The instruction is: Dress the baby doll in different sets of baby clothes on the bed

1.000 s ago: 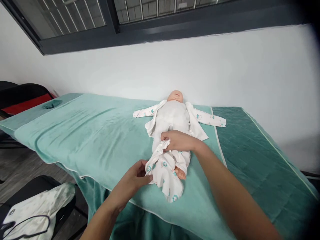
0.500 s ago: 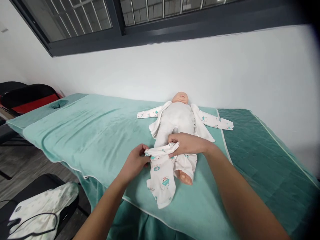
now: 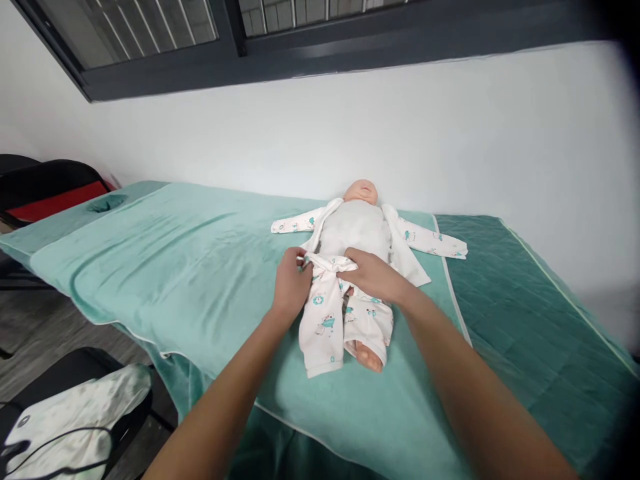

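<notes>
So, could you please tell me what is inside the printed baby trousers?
One foot of the doll pokes out of the trousers' right-hand cuff. No foot shows at the left-hand cuff, and whatever lies farther up either leg is mostly hidden by cloth.

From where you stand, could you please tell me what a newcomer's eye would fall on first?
Probably the baby doll, lying face up on the green cover with its white jacket open and sleeves spread. Next, the left hand and right hand, gripping the top of the patterned trousers at its legs. Above, the dark window frame stands out against the wall.
</notes>
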A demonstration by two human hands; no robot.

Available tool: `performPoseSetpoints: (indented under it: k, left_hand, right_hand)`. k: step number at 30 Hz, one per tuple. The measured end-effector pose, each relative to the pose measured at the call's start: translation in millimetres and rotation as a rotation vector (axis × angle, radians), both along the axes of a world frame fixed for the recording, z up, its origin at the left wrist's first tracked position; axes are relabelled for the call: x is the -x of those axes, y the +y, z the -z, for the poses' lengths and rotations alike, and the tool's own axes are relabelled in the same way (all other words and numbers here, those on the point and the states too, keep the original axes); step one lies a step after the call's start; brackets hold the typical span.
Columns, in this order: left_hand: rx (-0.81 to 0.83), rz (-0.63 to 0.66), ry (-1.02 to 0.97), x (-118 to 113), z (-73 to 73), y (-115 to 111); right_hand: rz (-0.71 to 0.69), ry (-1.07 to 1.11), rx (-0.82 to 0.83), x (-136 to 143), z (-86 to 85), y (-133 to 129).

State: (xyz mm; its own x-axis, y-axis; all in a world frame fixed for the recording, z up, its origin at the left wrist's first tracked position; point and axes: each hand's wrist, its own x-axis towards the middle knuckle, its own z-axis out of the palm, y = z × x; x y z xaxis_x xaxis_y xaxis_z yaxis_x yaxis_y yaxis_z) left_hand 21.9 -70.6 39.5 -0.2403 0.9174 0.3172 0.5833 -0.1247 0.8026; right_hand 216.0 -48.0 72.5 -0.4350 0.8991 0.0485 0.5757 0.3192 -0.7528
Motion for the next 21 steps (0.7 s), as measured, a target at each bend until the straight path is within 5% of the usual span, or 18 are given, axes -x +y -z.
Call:
performPoseSetpoints:
  k: [2, 8, 15, 21]
  left_hand:
    - [0.067, -0.062, -0.031, 0.4, 3.7, -19.9]
    - [0.254, 0.144, -0.033, 4.2, 7.6, -65.5]
    - [0.100, 0.071, 0.228, 8.1, 4.1, -30.2]
    - [0.086, 0.006, 0.437, 11.2, 20.4, -18.9]
  right_hand:
    - [0.036, 0.002, -0.026, 1.8, 0.9, 1.3]
    - [0.138, 0.001, -0.027, 6.6, 3.0, 2.4]
    - [0.147, 0.016, -0.011, 4.8, 0.2, -0.1]
    - [0.228, 0.042, -0.023, 8.1, 6.2, 4.3]
